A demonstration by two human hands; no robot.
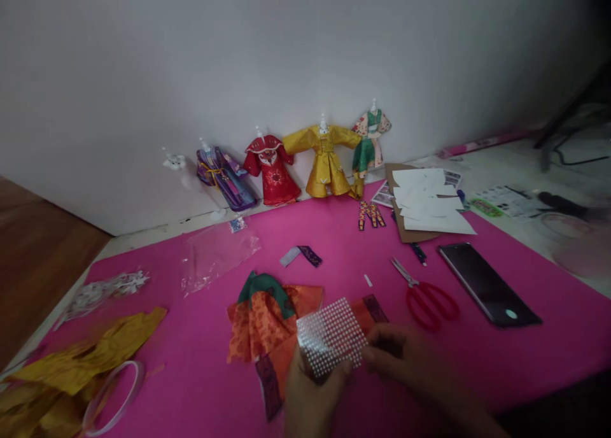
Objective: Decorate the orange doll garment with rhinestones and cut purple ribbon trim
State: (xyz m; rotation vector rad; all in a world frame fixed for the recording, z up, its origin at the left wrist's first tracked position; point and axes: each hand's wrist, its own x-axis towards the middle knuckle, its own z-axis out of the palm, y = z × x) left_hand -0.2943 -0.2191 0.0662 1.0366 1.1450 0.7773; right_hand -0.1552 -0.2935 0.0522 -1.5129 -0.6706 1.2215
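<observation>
A silver dotted sheet [331,337] overlaps an orange patterned paper robe [267,320] with green collar on a pink mat [200,387], beside red-handled scissors [424,296].

Pink mat [477,355] with paper craft items along a white wall [238,56].
Against the wall: four paper robes on stands, purple [224,177], red [271,169], yellow [325,159], green [371,140]; one bare stand [175,163]. On the mat: red-handled scissors [426,296], dark phone [487,284], white paper sheets [429,207] on brown card [398,228], clear plastic bag [214,254], small purple strip [305,254], roll of clear tape [114,396], crumpled yellow paper [90,352].
</observation>
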